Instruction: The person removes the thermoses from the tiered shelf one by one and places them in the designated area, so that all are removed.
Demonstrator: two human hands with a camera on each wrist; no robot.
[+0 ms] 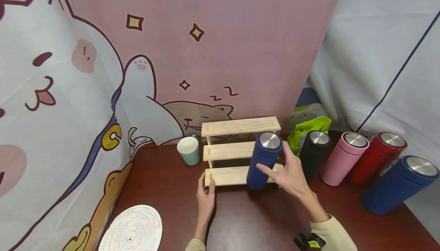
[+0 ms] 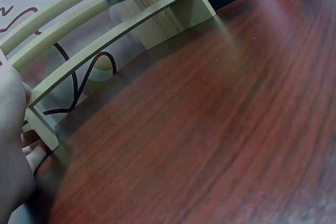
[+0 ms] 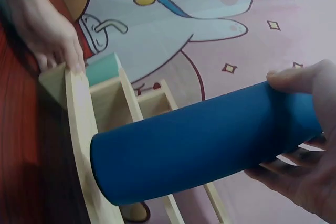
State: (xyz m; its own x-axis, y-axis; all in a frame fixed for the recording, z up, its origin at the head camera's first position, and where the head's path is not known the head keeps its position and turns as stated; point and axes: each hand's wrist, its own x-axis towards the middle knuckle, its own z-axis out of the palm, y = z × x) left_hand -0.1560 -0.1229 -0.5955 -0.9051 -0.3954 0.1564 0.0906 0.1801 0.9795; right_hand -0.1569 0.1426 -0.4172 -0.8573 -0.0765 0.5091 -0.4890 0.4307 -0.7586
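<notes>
My right hand grips a blue thermos with a silver lid, thumb on one side and fingers around the other. The thermos stands nearly upright in front of a three-tier wooden rack, its base overlapping the lowest shelf in the head view. In the right wrist view, the base of the blue thermos is close over the bottom tier. My left hand holds the left end of that lowest shelf, thumb on top; the left wrist view shows the other fingers curled round the rack's end support.
Right of the rack stand a black thermos, a pink thermos, a red thermos and another blue thermos. A green bag lies behind. On the left are a mint cup and a round woven mat.
</notes>
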